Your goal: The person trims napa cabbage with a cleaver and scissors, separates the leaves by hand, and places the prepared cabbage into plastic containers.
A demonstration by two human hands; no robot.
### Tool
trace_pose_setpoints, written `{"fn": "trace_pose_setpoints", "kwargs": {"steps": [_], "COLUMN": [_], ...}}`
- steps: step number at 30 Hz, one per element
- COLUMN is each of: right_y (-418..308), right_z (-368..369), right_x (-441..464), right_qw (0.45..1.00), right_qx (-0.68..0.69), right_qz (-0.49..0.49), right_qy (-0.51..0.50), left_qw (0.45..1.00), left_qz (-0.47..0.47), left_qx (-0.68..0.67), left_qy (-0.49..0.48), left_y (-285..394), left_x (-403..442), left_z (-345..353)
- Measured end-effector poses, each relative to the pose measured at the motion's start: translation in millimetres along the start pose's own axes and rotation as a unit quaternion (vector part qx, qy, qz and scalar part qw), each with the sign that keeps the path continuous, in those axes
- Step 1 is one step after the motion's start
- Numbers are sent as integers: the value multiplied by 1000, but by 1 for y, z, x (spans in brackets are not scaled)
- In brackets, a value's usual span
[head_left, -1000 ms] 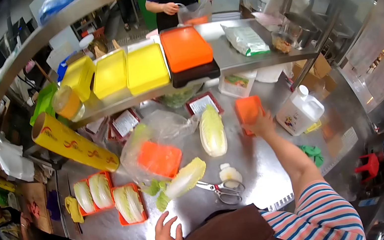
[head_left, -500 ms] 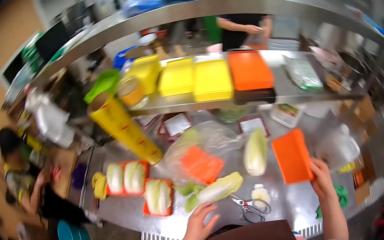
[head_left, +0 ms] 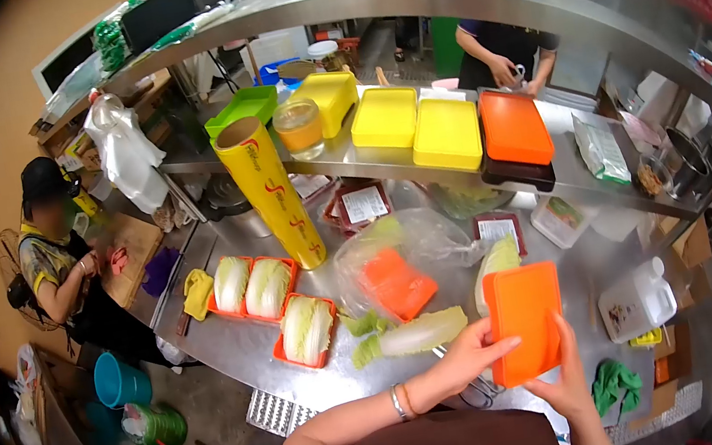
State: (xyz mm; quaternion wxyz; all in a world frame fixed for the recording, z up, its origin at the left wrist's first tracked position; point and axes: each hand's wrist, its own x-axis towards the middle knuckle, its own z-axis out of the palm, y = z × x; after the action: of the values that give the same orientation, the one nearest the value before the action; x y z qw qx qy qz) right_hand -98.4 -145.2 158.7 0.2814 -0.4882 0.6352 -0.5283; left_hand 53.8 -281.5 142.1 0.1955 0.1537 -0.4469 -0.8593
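Both my hands are on an orange plastic tray (head_left: 528,312), held upright above the front of the steel table. My left hand (head_left: 471,358) grips its left edge, and my right hand (head_left: 569,380) has hold of the lower right side. Partly hidden behind the tray lies a napa cabbage piece (head_left: 492,274). Below my left hand the scissors (head_left: 479,394) show only in part. Loose cabbage leaves (head_left: 420,333) lie left of the tray. Farther left, pieces of napa cabbage (head_left: 306,328) sit in orange trays. Another orange tray (head_left: 395,283) lies at a clear plastic bag (head_left: 349,265).
A tall yellow roll (head_left: 273,198) stands behind the cabbage trays. Yellow boxes (head_left: 444,134) and an orange tray stack (head_left: 515,127) line the shelf. At right are a white jug (head_left: 637,304) and a green cloth (head_left: 616,386). One co-worker (head_left: 68,259) stands left, another (head_left: 502,55) beyond the shelf.
My left hand has moved right from the table and taken hold of the orange tray. The tray, earlier in my right hand alone, is now closer to my body. The view has shifted.
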Motion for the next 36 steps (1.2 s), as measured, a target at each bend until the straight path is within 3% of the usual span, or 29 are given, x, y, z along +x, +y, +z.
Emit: {"fn": "trace_pose_setpoints", "kwargs": {"steps": [2,5,10,13,15,18,22,26,28,30,36], "right_y": [-24,-35,-44,-67,-89,-112,-119,-97,-96,-96,-91], "right_z": [2,11,14,-9,-30,-58,-73,-67,-51,-33,-11], "right_x": [9,14,15,34,60,116,214,295,320,338,358], "right_qw": [967,961,964,964,967,916,907,906,905,869,862], "right_qx": [-249,-263,-256,-250,-230,-357,-377,-395,-404,-467,-481], "right_qz": [-58,-82,-69,-86,-97,-124,-12,38,70,104,116], "right_qy": [5,13,11,25,58,132,186,145,117,126,108], "left_qw": [999,996,998,989,993,990,990,983,979,971,960], "left_qz": [36,81,56,129,95,71,45,26,24,24,26], "left_qx": [-4,37,30,40,63,92,61,42,33,20,-8], "left_qy": [10,8,-30,-62,-4,79,121,178,198,238,278], "left_y": [7,7,20,16,23,13,1,-7,-7,-4,-8], "left_x": [5,3,-8,-18,-31,-63,-100,-119,-122,-126,-132], "left_z": [11,15,8,-12,-37,-75,-98,-115,-121,-123,-129]}}
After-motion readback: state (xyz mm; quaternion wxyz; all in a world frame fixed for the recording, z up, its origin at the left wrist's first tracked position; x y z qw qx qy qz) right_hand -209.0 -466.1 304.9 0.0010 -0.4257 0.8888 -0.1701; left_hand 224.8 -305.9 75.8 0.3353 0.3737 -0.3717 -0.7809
